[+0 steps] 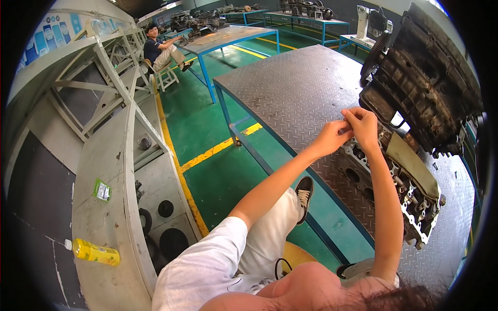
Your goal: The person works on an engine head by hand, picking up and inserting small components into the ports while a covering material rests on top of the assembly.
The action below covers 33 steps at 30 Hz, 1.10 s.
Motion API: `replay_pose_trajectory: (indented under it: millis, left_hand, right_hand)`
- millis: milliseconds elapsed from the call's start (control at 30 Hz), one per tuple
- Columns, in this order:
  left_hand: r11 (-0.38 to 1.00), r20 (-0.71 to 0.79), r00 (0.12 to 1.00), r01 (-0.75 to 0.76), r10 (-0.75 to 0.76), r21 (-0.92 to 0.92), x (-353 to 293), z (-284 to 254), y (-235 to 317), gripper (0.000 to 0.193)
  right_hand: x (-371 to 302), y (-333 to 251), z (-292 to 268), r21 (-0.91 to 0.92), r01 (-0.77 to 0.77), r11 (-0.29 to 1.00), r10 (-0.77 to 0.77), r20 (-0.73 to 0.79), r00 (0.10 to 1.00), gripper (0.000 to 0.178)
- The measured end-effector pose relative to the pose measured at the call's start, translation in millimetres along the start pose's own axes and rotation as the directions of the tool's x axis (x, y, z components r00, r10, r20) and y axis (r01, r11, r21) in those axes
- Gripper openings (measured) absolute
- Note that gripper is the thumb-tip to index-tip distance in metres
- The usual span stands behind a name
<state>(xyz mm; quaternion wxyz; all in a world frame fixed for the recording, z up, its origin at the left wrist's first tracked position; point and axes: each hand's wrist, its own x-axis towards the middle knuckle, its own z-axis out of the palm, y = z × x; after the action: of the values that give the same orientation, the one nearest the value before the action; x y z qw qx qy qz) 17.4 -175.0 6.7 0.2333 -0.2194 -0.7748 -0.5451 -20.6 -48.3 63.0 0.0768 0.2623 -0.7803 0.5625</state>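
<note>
My left hand [333,139] and my right hand [362,127] meet above the left end of an engine cylinder head [355,172]. Both are closed, fingertips pinched together; whatever sits between them is too small or hidden to make out. The cylinder head lies on a steel table [290,85] with a diamond-plate top. An olive-green cloth or pad [413,165] rests along its upper side. Just beyond my right hand stands a large, dark engine block [428,78], tilted, with a toothed wheel [374,58] at its left.
At left, a grey metal bench [98,217] holds a yellow bottle [96,252] lying down and a green packet [102,190]. Across the green floor, another person [161,47] sits by a blue-framed table [233,39]. More engine parts [306,9] lie on far tables.
</note>
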Motion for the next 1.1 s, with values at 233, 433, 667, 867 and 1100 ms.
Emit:
replay_pose_trajectory:
  millis: [233, 433, 667, 867, 1100]
  left_hand:
    - [0.986, -0.166, 0.974, 0.164, -0.155, 0.042, 6.0, -6.7, -29.0, 0.022]
    - [0.964, -0.207, 0.956, 0.167, -0.209, -0.205, 7.7, -8.4, -32.9, 0.027]
    - [0.956, -0.298, 0.945, -0.048, 0.138, 0.290, 18.9, 1.5, -3.1, 0.023]
    - [0.884, -0.176, 0.951, -0.156, 0.255, 0.440, 47.8, -7.4, -4.6, 0.025]
    - [0.967, -0.220, 0.970, -0.043, 0.100, 0.250, 55.2, -8.8, -42.0, 0.023]
  right_hand:
    - [-22.0, 8.8, -9.8, -0.280, 0.253, 0.926, -0.297, -0.127, 0.946, 0.029]
    - [-59.0, 8.0, 7.6, -0.732, 0.271, 0.625, -0.416, -0.019, 0.909, 0.051]
    - [-50.2, 15.2, 14.0, -0.843, 0.215, 0.493, -0.408, -0.005, 0.913, 0.027]
    - [-45.1, 18.8, 14.0, -0.760, 0.214, 0.613, -0.365, -0.033, 0.931, 0.021]
    - [-55.8, 15.4, 0.0, -0.759, 0.201, 0.619, -0.422, -0.107, 0.900, 0.038]
